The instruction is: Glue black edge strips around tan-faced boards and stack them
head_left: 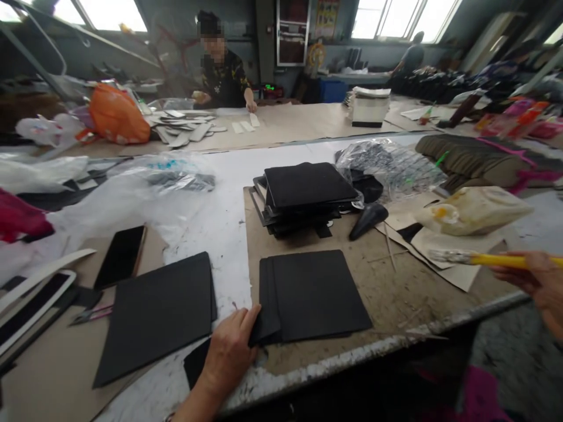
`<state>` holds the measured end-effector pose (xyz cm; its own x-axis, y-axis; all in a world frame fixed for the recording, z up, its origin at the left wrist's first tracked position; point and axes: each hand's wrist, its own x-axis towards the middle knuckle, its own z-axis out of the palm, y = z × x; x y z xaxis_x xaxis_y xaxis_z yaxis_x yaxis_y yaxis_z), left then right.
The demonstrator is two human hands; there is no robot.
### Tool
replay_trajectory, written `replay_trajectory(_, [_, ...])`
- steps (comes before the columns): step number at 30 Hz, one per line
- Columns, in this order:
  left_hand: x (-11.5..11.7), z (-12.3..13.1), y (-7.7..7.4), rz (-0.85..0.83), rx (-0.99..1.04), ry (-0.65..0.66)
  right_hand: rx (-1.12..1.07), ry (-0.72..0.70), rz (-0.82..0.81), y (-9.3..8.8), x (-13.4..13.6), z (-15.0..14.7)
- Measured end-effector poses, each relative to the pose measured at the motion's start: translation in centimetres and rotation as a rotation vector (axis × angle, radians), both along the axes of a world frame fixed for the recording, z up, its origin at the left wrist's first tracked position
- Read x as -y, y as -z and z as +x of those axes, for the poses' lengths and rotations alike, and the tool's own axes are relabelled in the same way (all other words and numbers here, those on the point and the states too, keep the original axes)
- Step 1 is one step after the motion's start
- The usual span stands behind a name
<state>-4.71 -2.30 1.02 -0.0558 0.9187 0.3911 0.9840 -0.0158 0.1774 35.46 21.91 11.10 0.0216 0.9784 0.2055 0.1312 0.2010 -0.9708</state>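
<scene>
My left hand [233, 340] is closed at the left edge of a small overlapping set of black sheets [321, 296], its fingertips gripping a black piece there. Under that wrist a dark scrap [196, 360] pokes out. At the right edge, my right hand [541, 281] is wrapped round the yellow handle of a brush [492, 259], whose pale, crusted bristles point left. Behind the flat sheets rises a stack of black pieces [310, 187]. Another pair of black panels [162, 313] lies left of my left hand.
A phone [121, 256] and pink-handled snips [92, 315] lie at left. A stained, pale container [479, 211] stands at right, near a dark tapered object [368, 221] and clear plastic [391, 167]. Across the table, a person [224, 70] handles pale strips beside an orange bag [118, 114].
</scene>
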Motion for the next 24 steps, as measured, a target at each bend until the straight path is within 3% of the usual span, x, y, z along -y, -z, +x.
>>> replay_trajectory(2, [0.3, -0.1, -0.3, 0.05, 0.052, 0.034, -0.031, 0.191, -0.08, 0.1, 3.2, -3.4])
replay_trajectory(6, [0.8, -0.2, -0.5, 0.109, 0.144, 0.108, -0.179, 0.102, -0.272, 1.0, 6.9, -9.2])
replay_trajectory(10, [0.8, 0.4, -0.6, 0.108, 0.329, 0.128, -0.323, 0.016, -0.407, 3.3, 7.1, -12.1])
replay_trajectory(14, [0.8, 1.1, -0.1, 0.137, 0.526, 0.057, -0.376, -0.032, -0.5, 5.1, 6.5, -14.2])
replay_trajectory(20, [0.6, 1.6, 0.8, 0.146, 0.786, -0.088, -0.373, -0.079, -0.488, 6.5, 6.5, -15.9])
replay_trajectory(24, [0.5, 1.8, 0.7, 0.129, 0.83, -0.116, -0.383, -0.048, -0.503, 6.9, 7.1, -16.1])
